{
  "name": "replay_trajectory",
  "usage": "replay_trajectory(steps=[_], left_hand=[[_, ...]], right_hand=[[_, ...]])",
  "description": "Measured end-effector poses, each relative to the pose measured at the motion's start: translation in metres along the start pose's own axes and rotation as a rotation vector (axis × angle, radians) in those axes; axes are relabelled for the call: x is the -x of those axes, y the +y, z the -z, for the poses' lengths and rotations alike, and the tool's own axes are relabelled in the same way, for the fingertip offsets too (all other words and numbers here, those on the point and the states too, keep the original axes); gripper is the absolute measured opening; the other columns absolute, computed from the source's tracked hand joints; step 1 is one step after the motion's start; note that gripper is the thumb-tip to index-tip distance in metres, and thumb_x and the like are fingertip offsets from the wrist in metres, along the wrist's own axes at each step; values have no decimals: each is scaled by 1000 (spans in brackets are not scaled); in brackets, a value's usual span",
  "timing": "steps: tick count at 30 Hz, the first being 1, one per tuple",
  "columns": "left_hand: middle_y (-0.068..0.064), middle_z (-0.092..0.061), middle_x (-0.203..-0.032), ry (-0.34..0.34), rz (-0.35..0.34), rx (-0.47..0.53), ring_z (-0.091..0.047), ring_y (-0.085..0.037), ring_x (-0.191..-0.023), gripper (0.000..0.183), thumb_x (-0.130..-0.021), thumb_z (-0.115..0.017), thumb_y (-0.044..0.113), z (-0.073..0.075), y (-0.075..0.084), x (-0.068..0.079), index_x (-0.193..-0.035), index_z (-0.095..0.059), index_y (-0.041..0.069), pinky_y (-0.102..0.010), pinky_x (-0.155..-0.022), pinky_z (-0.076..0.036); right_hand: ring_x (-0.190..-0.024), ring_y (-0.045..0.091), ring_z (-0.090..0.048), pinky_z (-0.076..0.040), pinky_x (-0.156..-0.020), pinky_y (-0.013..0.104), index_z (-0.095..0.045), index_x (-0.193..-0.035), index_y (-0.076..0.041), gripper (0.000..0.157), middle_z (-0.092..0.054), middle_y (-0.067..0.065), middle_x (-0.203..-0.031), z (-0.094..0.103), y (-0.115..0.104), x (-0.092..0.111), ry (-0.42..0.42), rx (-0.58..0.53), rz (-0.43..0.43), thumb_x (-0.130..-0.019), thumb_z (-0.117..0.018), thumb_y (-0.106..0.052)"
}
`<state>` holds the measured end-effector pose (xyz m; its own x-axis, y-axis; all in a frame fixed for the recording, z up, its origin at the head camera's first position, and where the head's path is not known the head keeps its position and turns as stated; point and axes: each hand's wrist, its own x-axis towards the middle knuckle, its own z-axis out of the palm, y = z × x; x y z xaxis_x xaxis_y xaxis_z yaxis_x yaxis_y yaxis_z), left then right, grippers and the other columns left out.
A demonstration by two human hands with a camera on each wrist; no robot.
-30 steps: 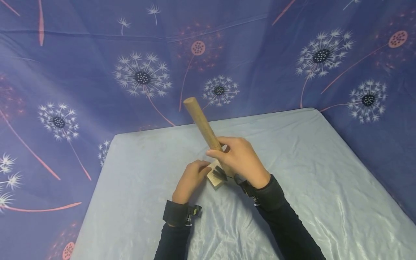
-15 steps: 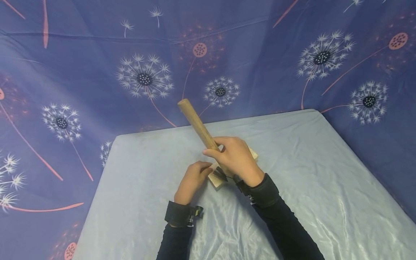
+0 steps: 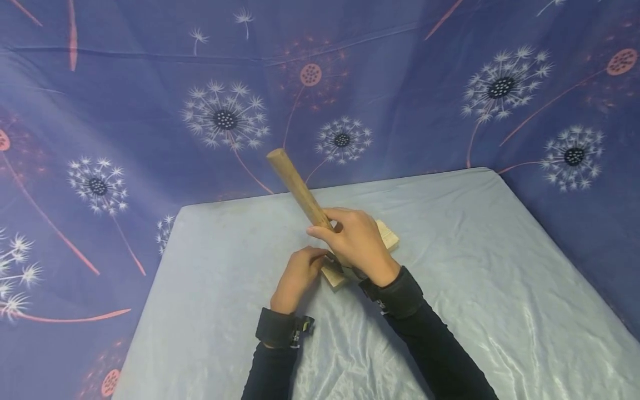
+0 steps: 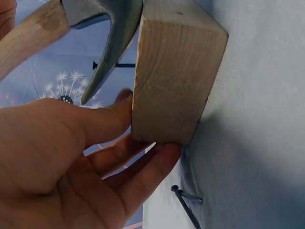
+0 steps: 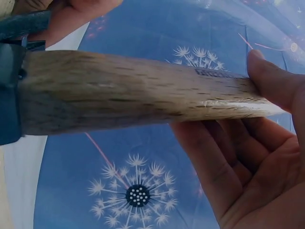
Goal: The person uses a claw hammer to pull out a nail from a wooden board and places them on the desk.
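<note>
A claw hammer [image 3: 300, 189] with a round wooden handle leans up and to the left over a pale wooden block [image 3: 388, 235]. My right hand [image 3: 357, 241] grips the handle close to the head, thumb on one side and fingers on the other. With my left hand [image 3: 295, 279] I hold the block's near end; in the left wrist view its thumb and fingers pinch the block's edges. There, the hammer's dark claw [image 4: 114, 45] is right at the face of the block, overlapping a nail [image 4: 125, 65] that sticks out of it.
A loose nail [image 4: 183, 202] lies on the cloth beside the block in the left wrist view. Pale blue satin cloth [image 3: 475, 266] covers the table. Behind it hangs a blue dandelion-print curtain [image 3: 400, 100].
The hammer handle has tipped further left, and my right hand has shifted slightly left with it. The block's far end has come into view. My left hand stays on the block.
</note>
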<state>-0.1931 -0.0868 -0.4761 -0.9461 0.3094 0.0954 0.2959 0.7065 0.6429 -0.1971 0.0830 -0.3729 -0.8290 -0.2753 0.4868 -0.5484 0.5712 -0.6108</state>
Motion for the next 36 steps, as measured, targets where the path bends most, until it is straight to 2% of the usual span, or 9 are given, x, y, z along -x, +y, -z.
replay_trajectory(steps=[4,12,18,27,36], left_hand=[[-1,-67,-109,12,-15,17,-62,-19,-105,22,-96,-60,12,0,0,0,-115,-71,12,-30,-92,-45],[1,-67,-115,-5,103,68,-60,-20,-112,23,-97,-60,18,3,4,-1,-118,-70,15,-32,-96,-43],[4,-68,-113,6,174,104,-60,-19,-113,21,-97,-61,25,1,4,-2,-113,-72,19,-34,-96,-42],[4,-69,-109,36,206,129,-62,-18,-109,20,-94,-64,27,1,3,0,-109,-74,19,-33,-94,-44],[0,-69,-111,16,244,184,-62,-21,-109,24,-93,-65,27,0,2,-2,-112,-73,14,-36,-94,-45]], right_hand=[[-67,1,-58,-44,-56,23,-71,-106,-29,29,-64,-20,-92,1,1,4,28,-11,-3,-87,-68,-51],[-80,3,-62,-49,-68,21,-70,-112,-30,29,-64,-18,-105,10,3,18,77,-100,-15,-88,-68,-46],[-83,6,-63,-50,-68,22,-69,-115,-28,33,-64,-17,-108,13,4,24,69,-136,-51,-88,-68,-46],[-82,5,-64,-50,-68,20,-70,-114,-27,31,-65,-16,-105,13,6,28,100,-140,-17,-88,-69,-44],[-81,5,-64,-51,-67,21,-71,-113,-27,29,-66,-16,-101,17,12,29,121,-166,8,-88,-69,-42]])
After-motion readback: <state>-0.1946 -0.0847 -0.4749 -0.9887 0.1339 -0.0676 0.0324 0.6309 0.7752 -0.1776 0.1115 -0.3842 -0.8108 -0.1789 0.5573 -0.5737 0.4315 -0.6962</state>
